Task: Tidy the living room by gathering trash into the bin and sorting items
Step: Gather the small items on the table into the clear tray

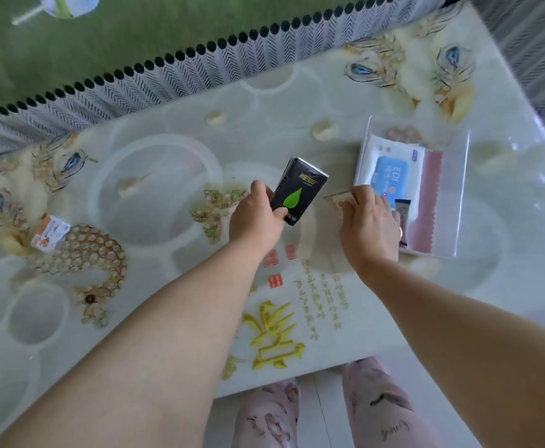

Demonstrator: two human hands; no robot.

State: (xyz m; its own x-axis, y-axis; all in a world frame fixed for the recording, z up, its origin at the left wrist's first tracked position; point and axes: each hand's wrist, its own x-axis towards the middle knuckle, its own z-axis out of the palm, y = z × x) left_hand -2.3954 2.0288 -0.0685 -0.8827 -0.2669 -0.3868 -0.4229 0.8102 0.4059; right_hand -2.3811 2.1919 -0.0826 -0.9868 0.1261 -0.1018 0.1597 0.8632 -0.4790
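My left hand (258,218) holds a black tissue pack (298,189) with a green leaf mark, lifted above the middle of the glossy patterned table (167,195). My right hand (369,226) rests just right of it, fingers closed on a small flat packet (340,199) at the near left corner of a clear plastic tray (458,189). In the tray lie a white and blue wet-wipes pack (390,171), a pink serrated sachet (429,202) and a dark slim sachet (403,218), partly hidden by my right hand.
A small orange and white wrapper (50,233) lies at the table's left side. Beyond the far edge a green cover with a fringed grey border (135,79) runs across. Below the near edge are my legs in pink trousers (377,409) on a white floor.
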